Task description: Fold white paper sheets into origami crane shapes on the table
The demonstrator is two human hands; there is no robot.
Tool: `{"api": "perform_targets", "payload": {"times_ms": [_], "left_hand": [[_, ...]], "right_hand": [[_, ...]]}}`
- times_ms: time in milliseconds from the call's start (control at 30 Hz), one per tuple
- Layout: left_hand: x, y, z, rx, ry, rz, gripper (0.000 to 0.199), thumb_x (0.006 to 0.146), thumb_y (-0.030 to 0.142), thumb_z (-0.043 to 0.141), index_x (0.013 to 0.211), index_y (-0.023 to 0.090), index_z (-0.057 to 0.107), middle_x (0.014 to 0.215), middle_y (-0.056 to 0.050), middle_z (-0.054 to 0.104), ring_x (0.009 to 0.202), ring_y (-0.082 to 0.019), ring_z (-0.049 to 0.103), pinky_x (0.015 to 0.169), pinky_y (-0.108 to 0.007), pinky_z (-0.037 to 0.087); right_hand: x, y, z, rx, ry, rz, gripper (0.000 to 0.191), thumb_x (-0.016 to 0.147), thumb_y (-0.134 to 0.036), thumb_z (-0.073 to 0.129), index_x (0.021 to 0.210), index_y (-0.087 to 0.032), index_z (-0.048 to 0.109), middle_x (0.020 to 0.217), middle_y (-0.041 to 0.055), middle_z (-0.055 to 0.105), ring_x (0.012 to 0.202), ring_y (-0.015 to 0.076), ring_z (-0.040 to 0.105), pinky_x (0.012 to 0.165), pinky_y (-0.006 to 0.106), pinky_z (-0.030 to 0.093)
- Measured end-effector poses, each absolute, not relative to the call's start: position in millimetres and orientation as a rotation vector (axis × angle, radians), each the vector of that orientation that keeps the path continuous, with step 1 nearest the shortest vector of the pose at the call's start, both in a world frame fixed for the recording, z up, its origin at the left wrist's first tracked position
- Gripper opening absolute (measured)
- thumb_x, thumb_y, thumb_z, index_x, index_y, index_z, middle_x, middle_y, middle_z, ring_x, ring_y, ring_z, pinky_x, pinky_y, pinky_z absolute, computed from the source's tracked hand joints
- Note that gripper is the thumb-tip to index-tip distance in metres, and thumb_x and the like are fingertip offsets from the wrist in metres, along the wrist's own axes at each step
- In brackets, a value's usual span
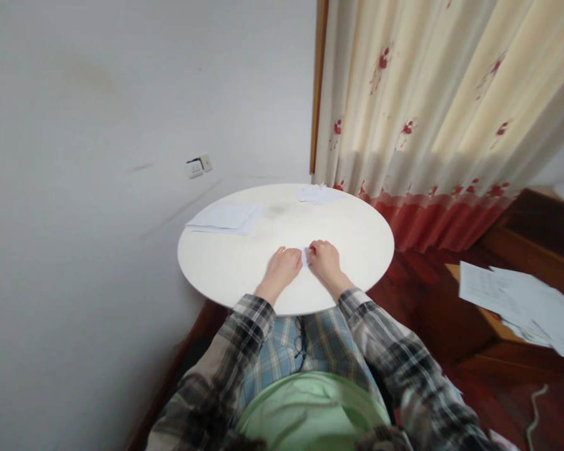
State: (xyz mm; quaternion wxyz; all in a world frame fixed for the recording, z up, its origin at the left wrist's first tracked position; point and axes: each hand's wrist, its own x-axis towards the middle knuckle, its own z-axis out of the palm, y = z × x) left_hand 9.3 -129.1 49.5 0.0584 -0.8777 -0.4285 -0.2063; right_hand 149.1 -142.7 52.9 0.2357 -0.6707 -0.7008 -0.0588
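Over the near half of a round white table [235,269], my two hands hold a small piece of white paper [306,257] between them. My left hand [284,266] grips its left side with the fingers curled in. On the right side, my right hand [326,260] is closed on the same paper. Much of the paper is hidden by the fingers, so its folds cannot be made out.
A stack of white sheets [225,217] lies at the table's far left. Torn or folded paper pieces [319,194] lie at the far edge. Printed sheets [521,300] rest on a wooden box to the right. A flowered curtain [404,94] hangs behind, and a wall stands left.
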Motion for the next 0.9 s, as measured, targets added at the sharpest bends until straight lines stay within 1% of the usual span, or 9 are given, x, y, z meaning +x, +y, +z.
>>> {"api": "perform_targets", "payload": {"times_ms": [133, 300, 467, 533, 600, 667, 733, 800, 900], "left_hand": [[9.9, -127.4, 46.2, -2.666, -1.325, -0.593, 0.023, 0.083, 0.014, 0.037, 0.090, 0.014, 0.059, 0.089, -0.011, 0.064, 0.089, -0.022, 0.059, 0.085, -0.036, 0.042], [8.8, -122.4, 37.1, -2.773, -1.251, -0.692, 0.039, 0.081, 0.007, 0.033, 0.117, 0.010, 0.048, 0.120, -0.013, 0.055, 0.112, -0.019, 0.049, 0.097, -0.035, 0.035], [7.9, -120.7, 28.9, -2.770, -1.378, -0.580, 0.042, 0.088, 0.025, 0.031, 0.126, 0.009, 0.041, 0.135, -0.016, 0.040, 0.126, -0.023, 0.035, 0.103, -0.041, 0.026], [7.6, -120.4, 27.9, -2.783, -1.398, -0.506, 0.044, 0.089, 0.028, 0.030, 0.128, 0.010, 0.039, 0.138, -0.016, 0.036, 0.128, -0.023, 0.032, 0.104, -0.041, 0.025], [7.5, -119.9, 28.2, -2.796, -1.399, -0.465, 0.045, 0.089, 0.027, 0.029, 0.129, 0.008, 0.038, 0.138, -0.016, 0.035, 0.129, -0.024, 0.030, 0.104, -0.041, 0.025], [7.5, -119.4, 28.7, -2.807, -1.417, -0.457, 0.046, 0.088, 0.023, 0.029, 0.130, 0.008, 0.036, 0.138, -0.016, 0.035, 0.129, -0.023, 0.030, 0.104, -0.040, 0.024], [7.2, -118.8, 28.4, -2.815, -1.457, -0.462, 0.046, 0.086, 0.021, 0.031, 0.131, 0.010, 0.036, 0.139, -0.015, 0.035, 0.129, -0.022, 0.029, 0.105, -0.041, 0.023], [6.7, -118.1, 26.9, -2.820, -1.476, -0.467, 0.046, 0.086, 0.020, 0.033, 0.132, 0.014, 0.035, 0.140, -0.013, 0.034, 0.130, -0.021, 0.029, 0.105, -0.041, 0.021], [5.9, -117.4, 24.2, -2.827, -1.453, -0.471, 0.046, 0.087, 0.021, 0.033, 0.132, 0.017, 0.035, 0.140, -0.011, 0.034, 0.130, -0.020, 0.028, 0.106, -0.040, 0.020]], "right_hand": [[148.8, -143.2, 51.8, -1.834, -1.922, -0.154, 0.022, 0.080, -0.012, 0.042, 0.089, -0.016, 0.062, 0.086, 0.0097, 0.064, 0.084, 0.0204, 0.055, 0.069, 0.029, 0.038], [149.3, -143.3, 49.5, -1.833, -1.917, -0.117, 0.021, 0.081, -0.015, 0.042, 0.091, -0.017, 0.061, 0.087, 0.0094, 0.064, 0.085, 0.0197, 0.055, 0.069, 0.028, 0.039], [148.7, -143.5, 48.3, -1.817, -1.942, -0.104, 0.022, 0.082, -0.014, 0.041, 0.092, -0.016, 0.060, 0.087, 0.0109, 0.063, 0.087, 0.0207, 0.056, 0.075, 0.030, 0.041], [147.9, -142.7, 46.3, -1.713, -1.933, -0.089, 0.027, 0.080, -0.011, 0.040, 0.100, -0.014, 0.058, 0.093, 0.0121, 0.062, 0.094, 0.0211, 0.054, 0.081, 0.032, 0.041], [146.7, -140.5, 42.7, -1.485, -1.970, -0.030, 0.037, 0.080, -0.010, 0.039, 0.116, -0.012, 0.049, 0.112, 0.0136, 0.057, 0.108, 0.0201, 0.049, 0.091, 0.033, 0.038], [145.2, -137.3, 38.2, -1.266, -2.043, 0.097, 0.047, 0.082, -0.015, 0.038, 0.129, -0.012, 0.036, 0.131, 0.0135, 0.044, 0.121, 0.0180, 0.038, 0.100, 0.033, 0.032], [143.6, -134.0, 34.1, -1.197, -2.103, 0.263, 0.051, 0.087, -0.026, 0.037, 0.134, -0.012, 0.028, 0.138, 0.0136, 0.035, 0.127, 0.0175, 0.032, 0.104, 0.035, 0.027], [142.0, -131.6, 31.4, -1.209, -2.151, 0.379, 0.054, 0.088, -0.037, 0.035, 0.135, -0.011, 0.028, 0.139, 0.0152, 0.035, 0.127, 0.0187, 0.033, 0.105, 0.037, 0.026], [140.6, -129.8, 29.8, -1.219, -2.211, 0.397, 0.060, 0.087, -0.047, 0.033, 0.134, -0.009, 0.031, 0.138, 0.0165, 0.035, 0.128, 0.0205, 0.031, 0.106, 0.037, 0.024]]}}
